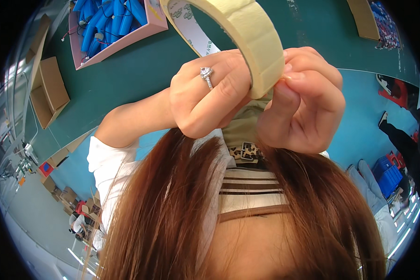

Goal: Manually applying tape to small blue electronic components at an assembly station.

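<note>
L hand wraps tape roll; R hand pinches its rim, fingertips tight. I hold roll above worktop's near edge. Step in hand, prob.: picking at tape end; next move calls for L steady, R pinch firm. Printed marks inside core, illegible. Pink box w/ blue cylinders: toward worktop's L edge.
</note>
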The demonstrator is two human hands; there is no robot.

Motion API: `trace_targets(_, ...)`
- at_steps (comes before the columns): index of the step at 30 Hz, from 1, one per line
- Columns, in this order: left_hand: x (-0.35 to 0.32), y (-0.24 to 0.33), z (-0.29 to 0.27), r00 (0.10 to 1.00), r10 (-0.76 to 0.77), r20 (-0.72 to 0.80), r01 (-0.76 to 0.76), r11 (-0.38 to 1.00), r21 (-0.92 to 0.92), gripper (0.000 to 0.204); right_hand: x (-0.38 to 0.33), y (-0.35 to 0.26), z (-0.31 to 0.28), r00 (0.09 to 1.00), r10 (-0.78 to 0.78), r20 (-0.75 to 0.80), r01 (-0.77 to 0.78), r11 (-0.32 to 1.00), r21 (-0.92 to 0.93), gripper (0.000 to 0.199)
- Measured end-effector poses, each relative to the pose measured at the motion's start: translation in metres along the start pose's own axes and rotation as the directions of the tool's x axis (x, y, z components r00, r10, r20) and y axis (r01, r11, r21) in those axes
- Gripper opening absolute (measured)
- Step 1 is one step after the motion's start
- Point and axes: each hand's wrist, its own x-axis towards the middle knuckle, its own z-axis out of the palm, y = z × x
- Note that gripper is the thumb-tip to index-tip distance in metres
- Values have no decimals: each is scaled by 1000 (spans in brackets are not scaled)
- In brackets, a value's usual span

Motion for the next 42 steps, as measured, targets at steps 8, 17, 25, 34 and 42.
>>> trace_targets(8, -6, -3, 3, 1000, 17, -9, -17, 998, 56, 44, 0, 0, -1, 998, 55, 10, -56, 998, 42, 7)
trace_targets(17, -7, -1, -1, 1000, 15, 19, -17, 993, 119, 42, -1, -1, 0, 997, 76, 9, -76, 997, -14, 6)
trace_targets(25, 1, -9, 11, 979, 148, -140, -133, 985, 109, 18, -2, -1, 2, 998, 55, -34, -55, 998, -20, 7)
trace_targets(34, -2, -2, -4, 997, 28, 66, -38, 988, 149, 38, 0, -5, 1, 992, 130, 2, -130, 990, -63, 7)
trace_targets(42, 4, -5, 8, 992, 74, -104, -63, 992, 110, 21, 5, -4, 9, 995, 91, -37, -94, 990, -108, 11)
